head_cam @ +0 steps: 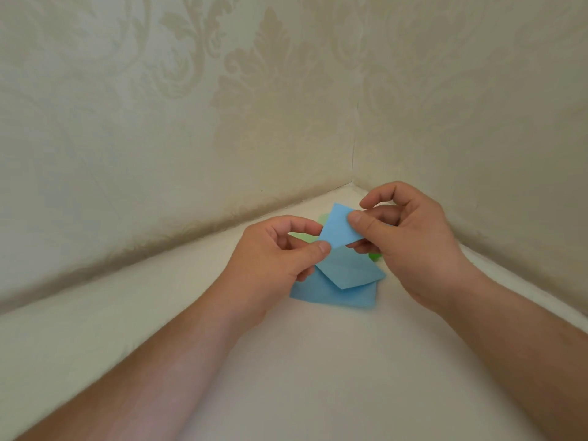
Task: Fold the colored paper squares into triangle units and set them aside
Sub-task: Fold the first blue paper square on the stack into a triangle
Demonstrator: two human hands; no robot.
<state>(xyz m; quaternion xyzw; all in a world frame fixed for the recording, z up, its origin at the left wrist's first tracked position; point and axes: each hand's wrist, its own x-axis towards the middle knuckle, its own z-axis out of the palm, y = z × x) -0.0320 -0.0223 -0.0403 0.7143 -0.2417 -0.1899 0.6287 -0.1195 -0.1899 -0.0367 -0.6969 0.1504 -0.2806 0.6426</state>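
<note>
Both hands are holding one blue paper square up off the white surface, which leaves room for it to be bent freely. The left hand is pinching the sheet's near-left corner between thumb and forefinger, the other fingers curling loosely beneath. The right hand is pinching the right edge between thumb and middle finger, while its forefinger is arching above, clear of the paper. Gripping opposite sides like this is probably meant to keep the thin sheet taut and its corners lined up for a crease.

Just below the hands, more blue paper sheets are lying flat in a loose, skewed stack, one turned diamond-wise on top of another. Bits of green paper are peeking out on the far side, mostly hidden by the fingers, so whether they are folded cannot be told.

The paper is looking matte, thin and crisp-edged. The surface is running into a far corner of cream walls covered in embossed damask wallpaper.
</note>
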